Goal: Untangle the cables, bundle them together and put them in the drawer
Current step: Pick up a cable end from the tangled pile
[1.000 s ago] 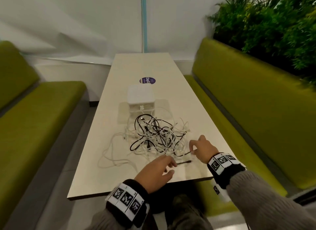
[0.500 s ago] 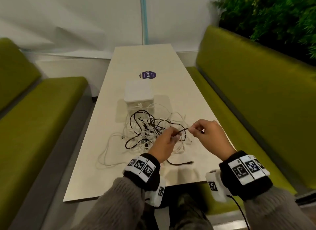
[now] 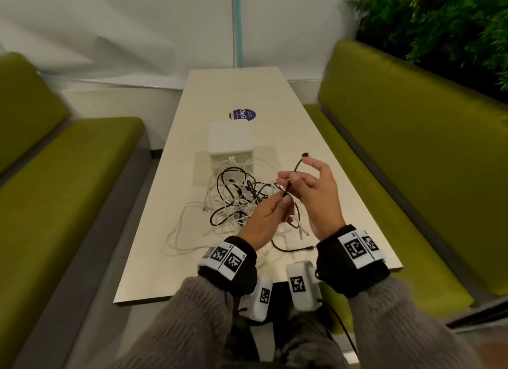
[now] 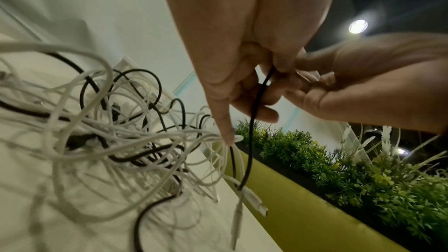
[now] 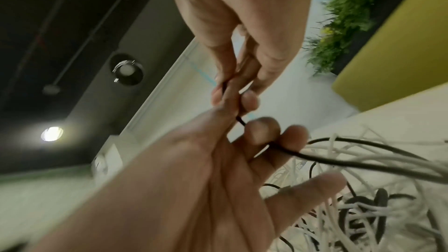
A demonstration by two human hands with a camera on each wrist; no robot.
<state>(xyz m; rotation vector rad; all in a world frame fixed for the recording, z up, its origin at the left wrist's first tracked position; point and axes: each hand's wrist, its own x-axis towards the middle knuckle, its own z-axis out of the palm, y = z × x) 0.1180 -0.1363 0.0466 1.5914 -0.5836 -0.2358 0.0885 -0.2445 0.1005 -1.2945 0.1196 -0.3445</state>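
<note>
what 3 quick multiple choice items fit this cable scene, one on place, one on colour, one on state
1. Where is the white drawer box?
A. on the table beyond the cable tangle
B. on the bench
C. on the floor

2. What colour is the cable both hands pinch?
A. white
B. black
C. red

3. How is the tangle?
A. bundled
B. in the drawer
C. loose on the table

Key: 1 A, the box sits on the table behind the pile. 2 B, the left hand and right hand pinch a black cable. 3 C, loops lie spread out.

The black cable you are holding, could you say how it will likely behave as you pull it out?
Probably floppy: the black cable bends over above the right hand. Likely light, since fingertips of the left hand pinch it. It may drag the tangle, being looped through it.
</note>
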